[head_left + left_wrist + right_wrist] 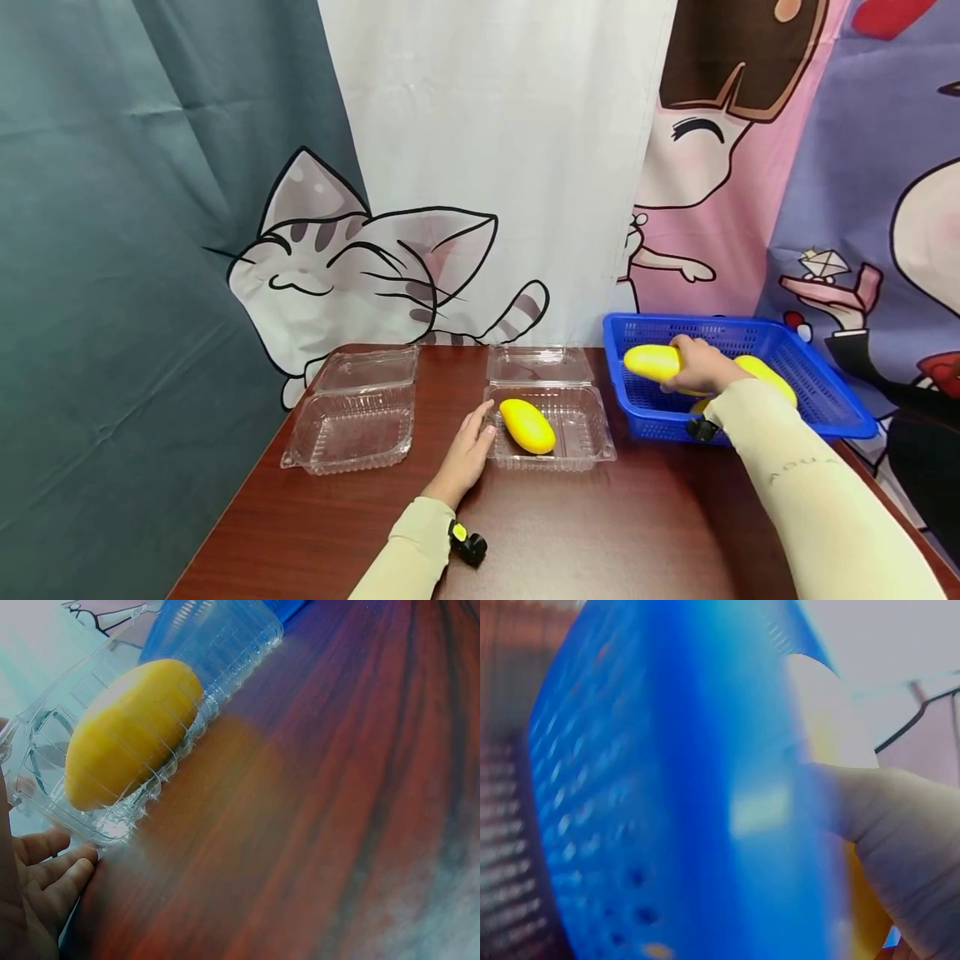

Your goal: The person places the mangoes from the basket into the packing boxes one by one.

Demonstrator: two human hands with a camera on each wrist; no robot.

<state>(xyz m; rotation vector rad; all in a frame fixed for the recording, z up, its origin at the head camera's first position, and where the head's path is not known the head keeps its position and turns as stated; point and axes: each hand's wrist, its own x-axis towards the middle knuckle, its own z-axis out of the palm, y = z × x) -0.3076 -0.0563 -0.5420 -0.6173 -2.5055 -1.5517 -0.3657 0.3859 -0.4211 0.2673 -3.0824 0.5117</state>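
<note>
The right grip (701, 365) is curled round a yellow mango (651, 362) within the rim of the blue basket (821, 390); another mango (768, 379) lies there. The left grip (467, 454), fingers extended, lies beside a clear box (596, 425) carrying a third mango (527, 425). The basket's wall stands between. A second clear box (348, 429) sits leftward on the counter (600, 533).

This is a curtained-off workstation indoors; whether a home, an office or a studio surrounds it cannot be told. Cartoon-printed cloth hangs behind and beside the desk (585, 533) as a backdrop: a teal panel (97, 250), a white panel (502, 100) and pink and purple panels (817, 167). A small camera (471, 547) on each of the person's wrists suggests a filming setup.
</note>
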